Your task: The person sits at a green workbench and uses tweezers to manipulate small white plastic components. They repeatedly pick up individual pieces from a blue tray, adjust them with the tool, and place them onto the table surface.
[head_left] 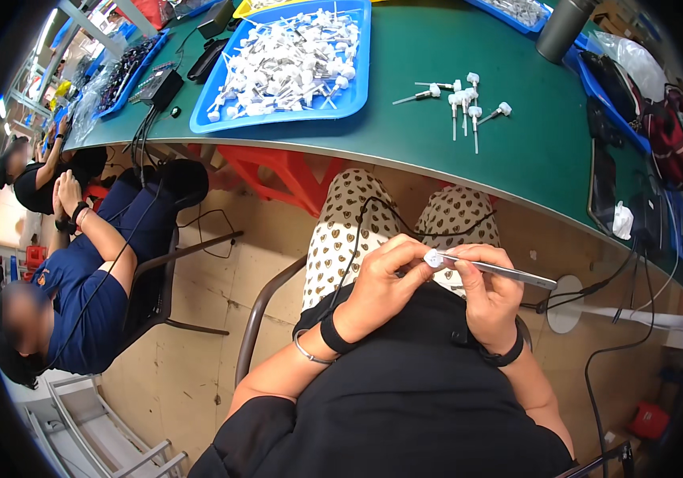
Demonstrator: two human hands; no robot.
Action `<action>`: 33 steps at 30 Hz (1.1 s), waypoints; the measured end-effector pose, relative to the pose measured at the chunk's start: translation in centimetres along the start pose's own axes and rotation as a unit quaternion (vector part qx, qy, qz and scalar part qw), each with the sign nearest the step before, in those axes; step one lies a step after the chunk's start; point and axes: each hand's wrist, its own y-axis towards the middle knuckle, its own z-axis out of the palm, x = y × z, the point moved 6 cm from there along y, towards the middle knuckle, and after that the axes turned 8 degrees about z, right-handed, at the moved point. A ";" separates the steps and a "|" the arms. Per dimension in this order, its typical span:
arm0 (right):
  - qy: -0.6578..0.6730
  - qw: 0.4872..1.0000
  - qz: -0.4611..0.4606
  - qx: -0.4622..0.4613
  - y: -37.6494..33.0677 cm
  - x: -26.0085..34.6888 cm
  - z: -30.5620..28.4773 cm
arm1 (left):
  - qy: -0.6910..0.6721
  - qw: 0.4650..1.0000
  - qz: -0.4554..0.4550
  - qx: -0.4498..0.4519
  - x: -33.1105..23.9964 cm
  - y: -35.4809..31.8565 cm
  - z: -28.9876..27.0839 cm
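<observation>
Above my lap, my left hand pinches a small white plastic piece between thumb and fingers. My right hand is closed around metal tweezers, whose tips reach the white piece. Fine detail where the tips meet the piece is too small to make out. On the green table ahead, several white-headed parts with thin metal stems lie loose. A blue tray to their left holds a heap of similar white parts.
A dark cylinder stands at the back right, near a blue tray of bags. Below the table is a red stool. Cables hang on the right. Another person sits at the left.
</observation>
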 end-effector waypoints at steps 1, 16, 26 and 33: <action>0.005 1.000 0.005 -0.001 0.0 0.0 0.0 | -0.001 1.000 0.002 0.003 0.0 0.0 0.1; 0.000 1.000 0.020 0.005 0.2 0.3 0.0 | -0.001 0.999 0.018 0.027 -0.3 -0.1 0.3; 0.032 0.998 0.052 0.006 0.2 0.0 0.0 | -0.046 0.999 -0.010 0.007 0.1 -0.3 0.3; 0.044 0.998 0.047 0.007 0.2 -0.1 0.1 | -0.039 0.999 0.002 0.005 0.1 -0.3 0.2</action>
